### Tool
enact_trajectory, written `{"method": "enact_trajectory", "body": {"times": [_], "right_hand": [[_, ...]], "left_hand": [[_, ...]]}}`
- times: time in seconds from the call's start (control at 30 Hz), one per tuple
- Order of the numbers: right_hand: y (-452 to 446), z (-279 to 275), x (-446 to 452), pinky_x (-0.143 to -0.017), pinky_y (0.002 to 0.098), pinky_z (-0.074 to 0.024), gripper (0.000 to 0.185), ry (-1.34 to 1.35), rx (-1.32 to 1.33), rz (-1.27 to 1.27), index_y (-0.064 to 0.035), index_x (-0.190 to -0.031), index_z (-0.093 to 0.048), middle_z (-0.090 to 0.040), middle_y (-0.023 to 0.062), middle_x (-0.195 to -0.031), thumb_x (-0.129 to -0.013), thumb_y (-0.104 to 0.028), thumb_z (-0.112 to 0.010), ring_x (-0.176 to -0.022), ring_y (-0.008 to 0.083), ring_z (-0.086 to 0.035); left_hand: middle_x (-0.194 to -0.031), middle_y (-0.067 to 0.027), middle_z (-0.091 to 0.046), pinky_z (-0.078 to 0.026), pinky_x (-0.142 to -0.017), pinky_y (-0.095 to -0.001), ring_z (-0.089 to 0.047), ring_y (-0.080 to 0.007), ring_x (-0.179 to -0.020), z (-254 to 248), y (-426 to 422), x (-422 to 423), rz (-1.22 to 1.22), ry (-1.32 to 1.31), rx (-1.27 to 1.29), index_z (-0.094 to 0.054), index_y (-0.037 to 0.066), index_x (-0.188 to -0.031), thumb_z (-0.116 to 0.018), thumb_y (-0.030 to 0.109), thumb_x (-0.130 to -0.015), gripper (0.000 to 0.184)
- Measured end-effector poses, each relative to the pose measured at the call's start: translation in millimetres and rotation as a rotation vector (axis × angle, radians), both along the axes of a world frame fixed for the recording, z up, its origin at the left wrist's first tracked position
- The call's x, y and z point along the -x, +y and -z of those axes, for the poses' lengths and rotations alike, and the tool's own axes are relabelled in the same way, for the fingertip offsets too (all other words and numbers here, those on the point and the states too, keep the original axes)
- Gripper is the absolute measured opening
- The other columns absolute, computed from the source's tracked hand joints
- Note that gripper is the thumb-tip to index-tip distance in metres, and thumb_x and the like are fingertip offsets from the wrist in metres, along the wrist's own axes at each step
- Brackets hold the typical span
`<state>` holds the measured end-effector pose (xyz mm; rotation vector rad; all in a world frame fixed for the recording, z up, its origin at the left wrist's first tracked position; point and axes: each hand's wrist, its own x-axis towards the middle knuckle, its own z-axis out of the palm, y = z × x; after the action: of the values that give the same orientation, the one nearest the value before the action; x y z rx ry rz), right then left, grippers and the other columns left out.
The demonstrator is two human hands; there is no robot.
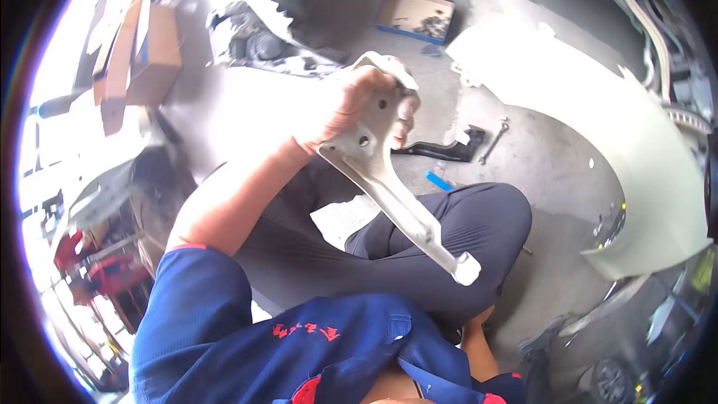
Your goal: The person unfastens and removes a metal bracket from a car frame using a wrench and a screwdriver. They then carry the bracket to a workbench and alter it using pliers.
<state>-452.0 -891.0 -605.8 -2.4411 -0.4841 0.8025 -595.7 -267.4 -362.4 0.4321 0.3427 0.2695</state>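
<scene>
I'm seeing left hand (357,97) gripping metal bracket (396,193) by broad end; long axis slanting toward right thigh (456,284); right hand (481,317) mostly hiding, grip unclear.

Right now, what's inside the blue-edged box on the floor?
Small dark parts lie heaped toward one end of the box; anything beneath them is hidden.
</scene>
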Motion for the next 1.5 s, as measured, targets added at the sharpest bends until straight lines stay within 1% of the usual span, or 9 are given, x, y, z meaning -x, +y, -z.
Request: {"method": "enact_trajectory", "body": {"times": [0.13, 0.2, 0.3, 0.67, 0.93, 1.03, 1.27, 1.37, 1.5], "right_hand": [[10, 1, 1, -0.088, 0.0451, -0.0563, 0.040, 0.088, 0.089, -0.015, -0.0056, -0.127, -0.070, -0.079, 0.0172, -0.112, -0.098, -0.032, -0.063, -0.102, 0.0359, -0.074], [27, 12, -8, -0.088, 0.0450, -0.0564, 0.040, 0.105, 0.086, -0.055, -0.0056, -0.127, -0.070, -0.079, 0.0171, -0.112, -0.098, -0.032, -0.063, -0.102, 0.0359, -0.074], [73, 10, -21, -0.088, 0.0450, -0.0564, 0.040, 0.126, 0.068, -0.093, -0.0056, -0.128, -0.070, -0.078, 0.0169, -0.112, -0.098, -0.032, -0.062, -0.102, 0.0358, -0.074], [261, 25, -31, -0.088, 0.0448, -0.0566, 0.040, 0.285, -0.023, -0.349, -0.0058, -0.129, -0.070, -0.078, 0.0162, -0.112, -0.099, -0.031, -0.061, -0.102, 0.0355, -0.074], [400, 18, 30, -0.088, 0.0447, -0.0567, 0.040, 0.439, -0.158, -0.535, -0.0059, -0.129, -0.069, -0.078, 0.0157, -0.112, -0.100, -0.031, -0.060, -0.102, 0.0353, -0.074], [415, 14, 44, -0.088, 0.0447, -0.0568, 0.039, 0.485, -0.183, -0.565, -0.0059, -0.129, -0.069, -0.078, 0.0155, -0.113, -0.100, -0.031, -0.060, -0.102, 0.0352, -0.074], [403, 10, 35, -0.088, 0.0446, -0.0569, 0.039, 0.483, -0.149, -0.537, -0.0060, -0.130, -0.069, -0.078, 0.0151, -0.113, -0.101, -0.031, -0.059, -0.102, 0.0351, -0.074], [390, 7, 16, -0.088, 0.0445, -0.0570, 0.039, 0.448, -0.130, -0.497, -0.0061, -0.130, -0.068, -0.078, 0.0149, -0.113, -0.101, -0.031, -0.059, -0.102, 0.0350, -0.074], [392, 3, -6, -0.088, 0.0445, -0.0570, 0.039, 0.402, -0.137, -0.441, -0.0061, -0.130, -0.068, -0.078, 0.0146, -0.113, -0.102, -0.031, -0.058, -0.103, 0.0349, -0.074]], "left_hand": [[-0.107, -0.0247, -0.068, -0.063, -0.082, -0.0501, -0.074, -0.0396, -0.087, -10, -24, 33, 0.033, -0.186, 0.000, -0.062, 0.004, -0.119, -0.053, 0.025, -0.106, 0.027], [-0.107, -0.0287, -0.068, -0.060, -0.089, -0.0631, -0.073, -0.0498, -0.089, -17, -29, 40, 0.165, -0.150, 0.344, -0.063, 0.000, -0.117, -0.049, 0.019, -0.097, 0.031], [-0.107, -0.0279, -0.064, -0.062, -0.088, -0.0650, -0.074, -0.0458, -0.088, -6, -39, 46, 0.162, -0.234, 0.301, -0.059, -0.003, -0.122, -0.049, 0.016, -0.100, 0.031], [-0.097, -0.0329, -0.069, -0.061, -0.090, -0.0597, -0.074, -0.0482, -0.088, 18, -17, 84, 0.025, -0.142, 0.082, -0.064, -0.006, -0.113, -0.043, 0.018, -0.097, 0.036], [-0.104, -0.0282, -0.069, -0.063, -0.080, -0.0547, -0.074, -0.0409, -0.086, 2, 2, 79, 0.037, 0.049, -0.159, -0.052, 0.000, -0.126, -0.045, 0.000, -0.100, 0.027], [-0.107, -0.0245, -0.068, -0.064, -0.079, -0.0538, -0.074, -0.0380, -0.085, 14, 4, 81, 0.061, 0.048, -0.318, -0.052, 0.000, -0.128, -0.048, 0.002, -0.104, 0.024], [-0.108, -0.0199, -0.067, -0.064, -0.078, -0.0522, -0.073, -0.0337, -0.087, 7, -4, 84, 0.028, -0.115, -0.078, -0.053, 0.002, -0.129, -0.061, 0.012, -0.104, 0.028], [-0.108, -0.0185, -0.067, -0.063, -0.078, -0.0495, -0.072, -0.0315, -0.088, -9, -7, 88, 0.022, -0.037, -0.209, -0.054, 0.002, -0.127, -0.063, 0.018, -0.105, 0.029], [-0.102, -0.0212, -0.064, -0.067, -0.073, -0.0411, -0.072, -0.0271, -0.079, -31, -15, 83, -0.031, -0.005, -0.327, -0.049, -0.005, -0.114, -0.046, 0.003, -0.095, 0.021]]}}
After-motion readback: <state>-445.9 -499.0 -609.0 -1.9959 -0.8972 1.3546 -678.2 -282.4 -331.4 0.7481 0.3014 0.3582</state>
